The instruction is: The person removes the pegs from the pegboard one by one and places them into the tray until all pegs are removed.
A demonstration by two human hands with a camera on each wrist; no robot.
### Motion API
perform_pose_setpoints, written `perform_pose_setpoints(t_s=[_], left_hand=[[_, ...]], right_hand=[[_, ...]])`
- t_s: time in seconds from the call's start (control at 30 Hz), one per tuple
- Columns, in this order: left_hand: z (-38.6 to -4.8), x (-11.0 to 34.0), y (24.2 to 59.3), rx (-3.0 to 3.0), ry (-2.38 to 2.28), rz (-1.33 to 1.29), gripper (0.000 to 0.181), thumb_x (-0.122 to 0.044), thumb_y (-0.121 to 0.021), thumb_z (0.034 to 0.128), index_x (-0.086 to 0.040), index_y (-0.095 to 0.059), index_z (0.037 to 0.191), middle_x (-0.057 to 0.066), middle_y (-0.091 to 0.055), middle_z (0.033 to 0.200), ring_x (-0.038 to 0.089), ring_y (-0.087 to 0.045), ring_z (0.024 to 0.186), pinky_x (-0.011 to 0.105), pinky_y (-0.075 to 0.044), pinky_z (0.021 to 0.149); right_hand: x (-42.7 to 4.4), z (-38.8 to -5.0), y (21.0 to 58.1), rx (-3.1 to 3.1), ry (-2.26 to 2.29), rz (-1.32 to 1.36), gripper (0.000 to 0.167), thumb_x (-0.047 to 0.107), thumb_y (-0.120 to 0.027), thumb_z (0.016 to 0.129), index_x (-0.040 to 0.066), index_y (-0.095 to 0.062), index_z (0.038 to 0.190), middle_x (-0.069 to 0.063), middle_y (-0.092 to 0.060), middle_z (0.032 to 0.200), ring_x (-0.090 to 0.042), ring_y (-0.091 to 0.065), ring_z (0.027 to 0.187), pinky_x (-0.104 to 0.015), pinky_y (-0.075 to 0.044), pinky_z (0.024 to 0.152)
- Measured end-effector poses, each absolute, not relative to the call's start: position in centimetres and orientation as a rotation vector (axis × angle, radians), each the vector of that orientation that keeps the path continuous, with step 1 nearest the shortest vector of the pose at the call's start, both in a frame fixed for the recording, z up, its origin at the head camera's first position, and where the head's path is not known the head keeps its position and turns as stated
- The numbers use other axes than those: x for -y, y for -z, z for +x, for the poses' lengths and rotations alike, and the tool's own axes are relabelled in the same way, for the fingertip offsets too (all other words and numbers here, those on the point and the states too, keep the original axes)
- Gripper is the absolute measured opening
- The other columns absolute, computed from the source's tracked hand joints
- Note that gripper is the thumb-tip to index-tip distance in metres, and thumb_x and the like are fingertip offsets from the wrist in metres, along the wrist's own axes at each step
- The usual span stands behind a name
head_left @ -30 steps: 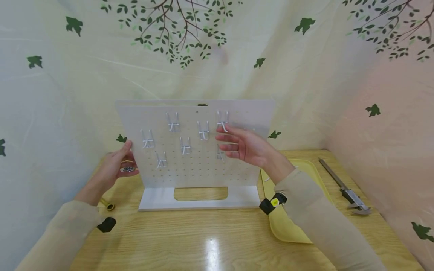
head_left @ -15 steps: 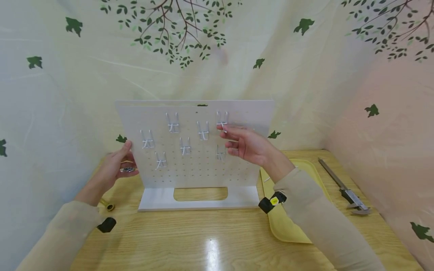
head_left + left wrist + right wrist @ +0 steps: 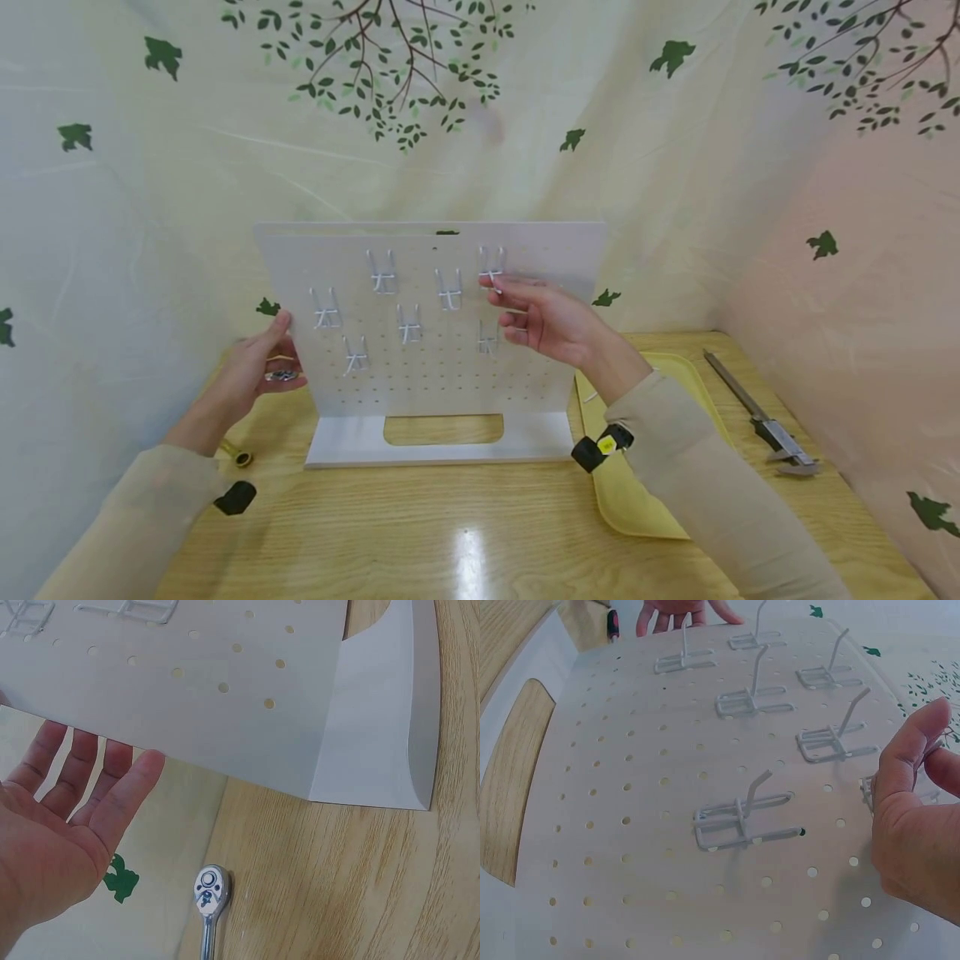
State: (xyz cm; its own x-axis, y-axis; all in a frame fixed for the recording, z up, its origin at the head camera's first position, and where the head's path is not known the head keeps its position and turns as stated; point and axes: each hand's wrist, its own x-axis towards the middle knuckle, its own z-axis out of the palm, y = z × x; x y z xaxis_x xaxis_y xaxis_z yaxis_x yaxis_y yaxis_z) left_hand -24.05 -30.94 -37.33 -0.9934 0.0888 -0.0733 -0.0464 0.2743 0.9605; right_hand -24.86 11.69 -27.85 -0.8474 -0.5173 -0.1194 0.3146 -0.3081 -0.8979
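Observation:
A white pegboard (image 3: 547, 375) stands upright on its base, with several white wire hooks set in it. My left hand (image 3: 251, 362) holds the board's left edge, thumb at the front and fingers behind, as the left wrist view shows at the edge (image 3: 225, 771). At the upper right, my right hand (image 3: 555, 321) pinches the prong of a hook (image 3: 492, 258) between thumb and index finger. In the right wrist view that hook is partly covered by the right hand (image 3: 911, 825). A lower hook (image 3: 742, 817) sits apart from the hand.
A yellow tray (image 3: 637, 508) lies on the right under my forearm, with a small white piece in it. Beyond it is a digital caliper (image 3: 761, 417). A ratchet (image 3: 212, 889) lies left of the board, and a brass-coloured ring-ended piece (image 3: 243, 458) near my left wrist.
The fingers of my right hand have drawn together from a looser spread onto the upper right hook's prong. My left hand and the board stay in place.

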Motion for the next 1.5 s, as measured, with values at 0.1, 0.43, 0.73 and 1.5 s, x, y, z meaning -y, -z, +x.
perform_pose_setpoints(t_s=[0.1, 0.43, 0.73, 1.5], left_hand=[[-24.1, 31.1, 37.4, -2.410, -1.824, 0.044, 0.072, -0.066, -0.038, 0.1012, 0.002, -0.053, 0.120, 0.008, -0.062, 0.107, 0.018, -0.066, 0.091, 0.038, -0.061, 0.081], [-24.2, 31.2, 37.4, -2.406, -1.817, 0.044, 0.073, -0.065, -0.037, 0.1017, 0.003, -0.053, 0.120, 0.010, -0.061, 0.109, 0.020, -0.066, 0.092, 0.039, -0.061, 0.082], [-24.1, 31.0, 37.4, -2.436, -1.792, 0.056, 0.075, -0.069, -0.037, 0.0997, 0.000, -0.053, 0.122, 0.009, -0.062, 0.110, 0.019, -0.067, 0.092, 0.038, -0.061, 0.082], [-24.1, 31.0, 37.2, -2.448, -1.763, 0.034, 0.080, -0.068, -0.035, 0.1006, 0.006, -0.049, 0.128, 0.018, -0.057, 0.118, 0.021, -0.066, 0.096, 0.039, -0.060, 0.084]], right_hand=[[-11.7, -24.8, 27.8, -1.428, 2.175, -0.266, 0.032, 0.018, -0.055, 0.107, 0.000, -0.058, 0.134, -0.003, -0.067, 0.095, -0.014, -0.062, 0.064, -0.021, -0.056, 0.060], [-11.6, -24.8, 27.7, -1.452, 2.166, -0.254, 0.035, 0.018, -0.056, 0.106, 0.000, -0.056, 0.136, -0.002, -0.067, 0.094, -0.014, -0.061, 0.064, -0.021, -0.055, 0.059], [-11.9, -24.2, 27.3, -1.477, 2.133, -0.319, 0.041, 0.017, -0.055, 0.107, -0.001, -0.048, 0.143, -0.002, -0.065, 0.091, -0.013, -0.060, 0.063, -0.021, -0.052, 0.057], [-14.8, -21.8, 27.1, -1.866, 1.980, -0.516, 0.044, 0.013, -0.059, 0.104, -0.002, -0.046, 0.144, -0.008, -0.064, 0.098, -0.018, -0.063, 0.069, -0.028, -0.057, 0.063]])
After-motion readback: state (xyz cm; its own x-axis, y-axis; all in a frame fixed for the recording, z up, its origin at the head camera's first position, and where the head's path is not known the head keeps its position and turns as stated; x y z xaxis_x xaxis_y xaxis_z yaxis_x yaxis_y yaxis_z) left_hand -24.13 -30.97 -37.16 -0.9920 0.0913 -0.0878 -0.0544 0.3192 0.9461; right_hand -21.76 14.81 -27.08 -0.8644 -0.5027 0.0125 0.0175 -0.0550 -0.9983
